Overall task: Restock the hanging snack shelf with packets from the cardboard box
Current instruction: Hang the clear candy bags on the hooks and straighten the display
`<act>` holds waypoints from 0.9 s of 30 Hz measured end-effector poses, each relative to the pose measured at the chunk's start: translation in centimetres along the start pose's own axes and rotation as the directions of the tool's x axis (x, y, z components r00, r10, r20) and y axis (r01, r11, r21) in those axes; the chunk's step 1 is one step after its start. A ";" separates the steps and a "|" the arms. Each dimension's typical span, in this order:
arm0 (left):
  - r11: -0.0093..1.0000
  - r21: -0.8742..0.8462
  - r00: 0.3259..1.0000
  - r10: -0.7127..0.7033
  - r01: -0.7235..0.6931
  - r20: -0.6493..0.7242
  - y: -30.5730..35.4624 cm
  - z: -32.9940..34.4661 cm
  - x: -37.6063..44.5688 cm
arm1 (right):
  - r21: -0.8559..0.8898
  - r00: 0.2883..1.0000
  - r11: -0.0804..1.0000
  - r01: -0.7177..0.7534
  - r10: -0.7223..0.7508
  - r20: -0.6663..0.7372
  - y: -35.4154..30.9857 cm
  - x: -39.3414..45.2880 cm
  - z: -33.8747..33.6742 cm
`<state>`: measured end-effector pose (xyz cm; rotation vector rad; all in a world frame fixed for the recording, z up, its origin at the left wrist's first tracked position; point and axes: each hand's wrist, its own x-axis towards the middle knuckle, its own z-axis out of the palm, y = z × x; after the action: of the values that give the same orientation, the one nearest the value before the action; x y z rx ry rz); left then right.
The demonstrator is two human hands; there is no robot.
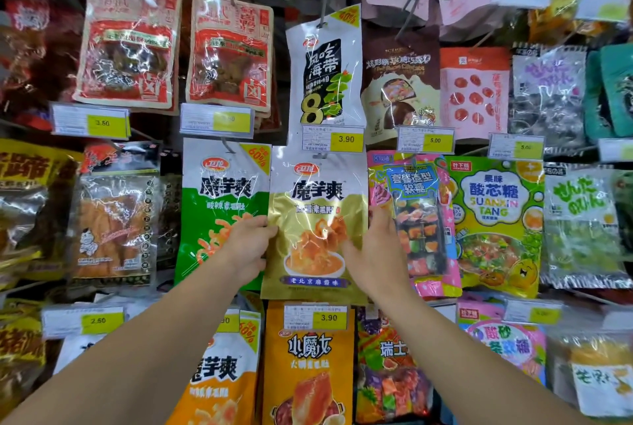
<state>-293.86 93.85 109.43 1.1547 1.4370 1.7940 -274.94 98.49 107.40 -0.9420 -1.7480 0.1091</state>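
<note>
The gold packet [317,229] is up on the hanging shelf, in the middle row. Both hands are on it. The left hand [245,246] holds its left edge, fingers bent round the side. The right hand [375,248] holds the right edge, w/ fingers tucked behind, so I can't see them all. The grip is on the middle of the pkt, one hand each side.

The top of the pkt sits just under the 3.90 price tag [332,138]. The hook is hidden there, so I can't tell if the hole is on it yet. I think this pkt is being hung or set straight right now, so this step looks nearly done, not finished.

Left of the grip, touching the left hand, hangs a green packet [222,202]. Right of the grip, just beside the right hand, is a pink candy packet [416,219]. Below the grip is an orange packet [308,366]. Above it is a black and white packet [325,72].

The cardboard box isn't in view, so I can't say how many pkts are left. The rows look pretty full.
</note>
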 end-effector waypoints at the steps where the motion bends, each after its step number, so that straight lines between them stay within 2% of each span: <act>1: 1.000 -0.009 1.000 0.001 -0.001 0.002 0.1 0.1 0.0 | 0.046 0.999 0.999 -0.025 0.026 -0.023 -0.1 0.4 0.0; 6: 0.996 -0.040 0.997 0.080 -0.079 0.016 1.1 0.8 -0.3 | 0.062 0.991 0.998 -0.007 0.016 -0.134 -0.1 2.1 -0.8; 13: 0.995 0.076 0.997 0.072 -0.071 -0.006 0.1 -0.3 -0.8 | -0.074 0.998 0.997 -0.034 0.037 0.044 0.6 1.6 -0.5; 27: 0.977 0.191 0.995 0.096 -0.090 -0.023 0.0 -1.1 -1.9 | -0.178 0.995 0.983 -0.037 0.053 0.089 -0.1 0.5 -0.6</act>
<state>-293.93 91.79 108.83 1.3130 1.6266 1.7752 -274.50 98.55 108.08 -1.1209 -1.8452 0.0283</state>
